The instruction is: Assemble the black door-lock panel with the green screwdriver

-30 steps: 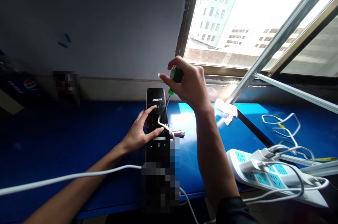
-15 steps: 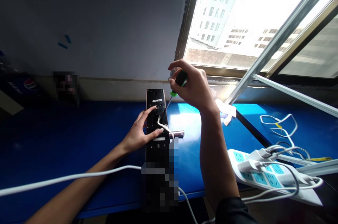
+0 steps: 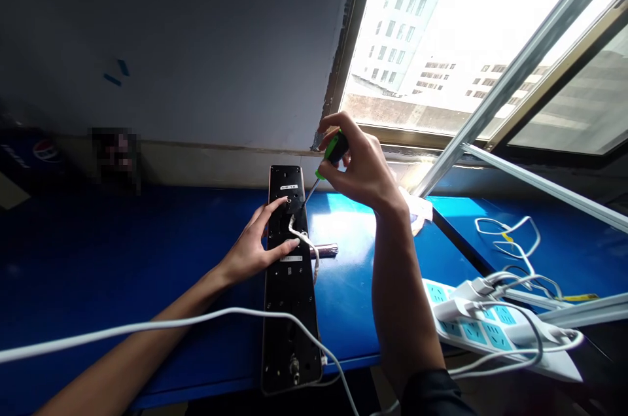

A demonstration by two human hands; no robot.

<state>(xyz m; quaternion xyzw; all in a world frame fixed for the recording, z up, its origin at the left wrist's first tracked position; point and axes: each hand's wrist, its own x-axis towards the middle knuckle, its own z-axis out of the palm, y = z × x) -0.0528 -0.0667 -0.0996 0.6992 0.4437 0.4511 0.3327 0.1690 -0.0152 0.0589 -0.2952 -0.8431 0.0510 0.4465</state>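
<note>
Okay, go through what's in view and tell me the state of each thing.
Right hand, gripping the screwdriver
Screwdriver, tilted, tip at the plate's upper end
Left hand, fingers spread on the plate
Lock plate, lying flat, white cable across it
Power strip, plugs inserted
Window, open

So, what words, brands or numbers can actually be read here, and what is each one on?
Pepsi: round globe logo on a dark blue item; the lettering beside it is blurred.
Upper white label on the black door-lock plate: too small to read.
Lower white label on the same plate: too small to read.
</note>
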